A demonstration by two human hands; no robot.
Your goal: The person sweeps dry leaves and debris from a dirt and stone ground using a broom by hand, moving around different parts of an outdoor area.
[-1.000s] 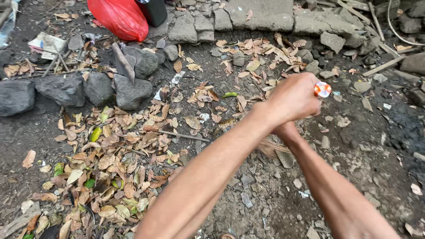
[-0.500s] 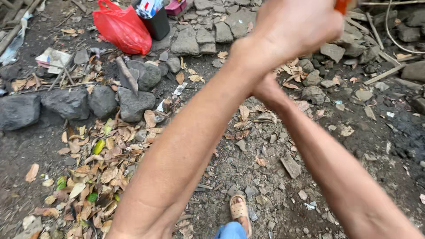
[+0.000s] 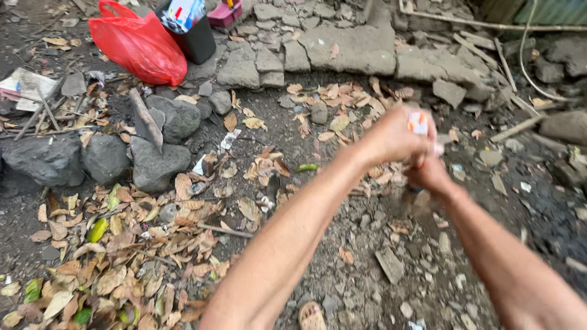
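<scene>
Head view: both hands, left hand above right hand, have dropped from the raised position half a second ago, fingers still clenched round an orange-and-white handle over dry leaves and stony ground, stroke landing.

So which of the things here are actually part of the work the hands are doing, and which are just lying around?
In hand:
- left hand and right hand, both gripping a broom handle with an orange-and-white tip
- dry leaves and rubble on the dirt ground

Lying about:
- red plastic bag
- black bin
- dark rocks
- stone slab
- sandalled foot
</scene>
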